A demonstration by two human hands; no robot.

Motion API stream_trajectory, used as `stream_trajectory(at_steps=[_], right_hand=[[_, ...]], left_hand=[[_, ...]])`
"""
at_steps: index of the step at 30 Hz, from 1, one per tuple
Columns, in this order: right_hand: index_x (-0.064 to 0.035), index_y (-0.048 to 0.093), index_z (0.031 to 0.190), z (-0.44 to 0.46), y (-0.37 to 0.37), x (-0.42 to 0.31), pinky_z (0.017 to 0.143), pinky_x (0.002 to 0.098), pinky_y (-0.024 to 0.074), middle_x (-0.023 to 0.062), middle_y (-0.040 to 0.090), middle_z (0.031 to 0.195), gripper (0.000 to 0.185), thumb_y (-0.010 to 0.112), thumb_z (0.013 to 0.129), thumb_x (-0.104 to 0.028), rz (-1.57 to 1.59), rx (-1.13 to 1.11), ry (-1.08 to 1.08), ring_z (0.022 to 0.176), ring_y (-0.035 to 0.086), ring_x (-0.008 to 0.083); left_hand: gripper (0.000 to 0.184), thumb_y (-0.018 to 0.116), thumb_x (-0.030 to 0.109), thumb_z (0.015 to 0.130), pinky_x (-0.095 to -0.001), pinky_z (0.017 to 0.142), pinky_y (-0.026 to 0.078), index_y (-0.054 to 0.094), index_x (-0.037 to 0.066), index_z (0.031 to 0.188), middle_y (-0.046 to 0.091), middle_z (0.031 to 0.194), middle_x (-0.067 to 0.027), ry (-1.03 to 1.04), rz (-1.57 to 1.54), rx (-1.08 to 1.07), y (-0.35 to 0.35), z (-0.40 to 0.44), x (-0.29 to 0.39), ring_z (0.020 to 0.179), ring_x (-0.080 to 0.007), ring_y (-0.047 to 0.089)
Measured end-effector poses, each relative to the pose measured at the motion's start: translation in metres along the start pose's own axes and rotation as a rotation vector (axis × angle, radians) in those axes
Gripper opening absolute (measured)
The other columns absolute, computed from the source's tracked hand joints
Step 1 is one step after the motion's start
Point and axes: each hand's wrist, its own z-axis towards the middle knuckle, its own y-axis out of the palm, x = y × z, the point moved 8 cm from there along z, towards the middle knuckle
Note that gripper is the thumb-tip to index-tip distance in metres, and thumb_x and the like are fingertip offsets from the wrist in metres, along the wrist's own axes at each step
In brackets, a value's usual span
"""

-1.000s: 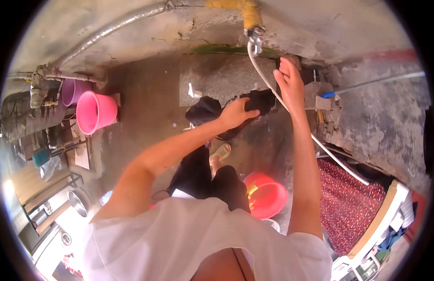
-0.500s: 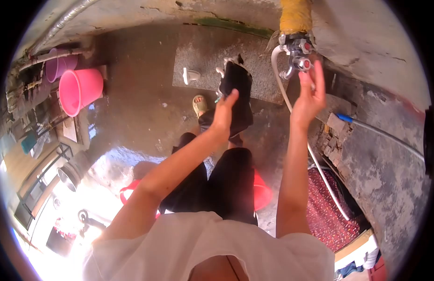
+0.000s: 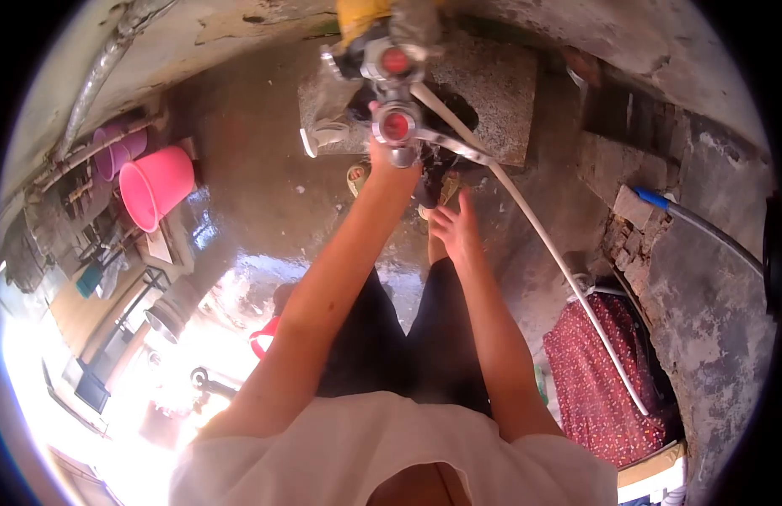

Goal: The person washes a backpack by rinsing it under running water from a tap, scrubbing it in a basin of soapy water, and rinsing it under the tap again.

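Two chrome taps with red caps (image 3: 396, 126) hang in front of my hands in the upper middle of the view. Behind the lower tap is my left hand (image 3: 394, 169), mostly covered, with one fingertip showing. It grips a wet-looking black cloth (image 3: 431, 187), whose dark folds show on both sides of the taps. Below and to the right, my right hand (image 3: 460, 234) is open, fingers apart, close to the cloth's lower end. Whether it touches the cloth I cannot tell.
A white hose (image 3: 542, 226) runs down to the right past a red patterned cloth cover (image 3: 595, 371). On the left stands a pink bucket (image 3: 155, 187). A stone slab (image 3: 505, 101) lies on the wet floor. A blue-ended pipe (image 3: 703, 221) rests at right.
My right hand has come away from the taps and down beside the black cloth. My head has shifted, so the taps now appear larger and cover my left hand.
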Motion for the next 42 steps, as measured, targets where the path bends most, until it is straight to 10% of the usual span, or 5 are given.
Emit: stream_trajectory(at_steps=[4, 24, 33, 37, 42], right_hand=[[-0.0050, 0.040, 0.119, 0.032, 0.064, -0.029, 0.090, 0.0416, 0.0367, 0.0122, 0.047, 0.118, 0.052, 0.052, 0.082, -0.039, 0.603, -0.526, -0.064, 0.106, 0.046, 0.0261], [-0.0020, 0.044, 0.118, -0.027, 0.076, -0.037, 0.085, 0.0266, 0.0348, 0.0050, 0.052, 0.108, 0.050, 0.063, 0.074, -0.016, -0.060, -0.121, -0.428, 0.097, 0.048, 0.0157], [-0.0010, 0.047, 0.107, -0.067, 0.060, -0.024, 0.079, 0.0254, 0.0399, 0.0038, 0.055, 0.094, 0.042, 0.066, 0.072, -0.012, -0.140, -0.168, -0.465, 0.084, 0.051, 0.0116], [-0.0011, 0.042, 0.115, -0.090, 0.076, -0.012, 0.079, 0.0259, 0.0408, 0.0047, 0.051, 0.100, 0.050, 0.066, 0.072, -0.010, -0.267, -0.241, -0.493, 0.086, 0.050, 0.0113], [-0.0028, 0.034, 0.124, -0.119, 0.077, -0.020, 0.087, 0.0288, 0.0387, 0.0076, 0.046, 0.113, 0.056, 0.061, 0.076, -0.011, -0.098, -0.212, -0.606, 0.104, 0.044, 0.0154]], left_hand=[[0.039, 0.036, 0.035, 0.087, -0.0425, 0.099, 0.027, 0.051, 0.008, 0.110, 0.057, 0.106, -0.0062, 0.273, 0.360, -0.059, -0.056, 0.028, 0.013, 0.109, -0.0238, 0.045], [0.031, 0.052, 0.010, 0.080, -0.0376, 0.092, 0.039, 0.048, 0.001, 0.109, 0.053, 0.111, -0.0106, -0.065, 0.031, 0.138, -0.166, -0.016, 0.091, 0.103, -0.0239, 0.050], [0.033, 0.054, 0.028, 0.079, -0.0308, 0.068, 0.048, 0.052, 0.002, 0.099, 0.060, 0.090, -0.0120, -0.545, 1.631, 0.025, -0.209, -0.022, 0.088, 0.083, -0.0202, 0.059], [0.040, 0.058, 0.035, 0.075, -0.0393, 0.076, 0.045, 0.051, 0.012, 0.108, 0.056, 0.103, -0.0118, 0.572, 1.982, -0.231, -0.056, -0.054, 0.109, 0.089, -0.0296, 0.056], [0.042, 0.065, 0.024, 0.072, -0.0399, 0.088, 0.034, 0.048, 0.003, 0.106, 0.044, 0.113, -0.0153, 0.580, 1.570, -0.826, 0.012, -0.079, 0.045, 0.100, -0.0306, 0.044]])
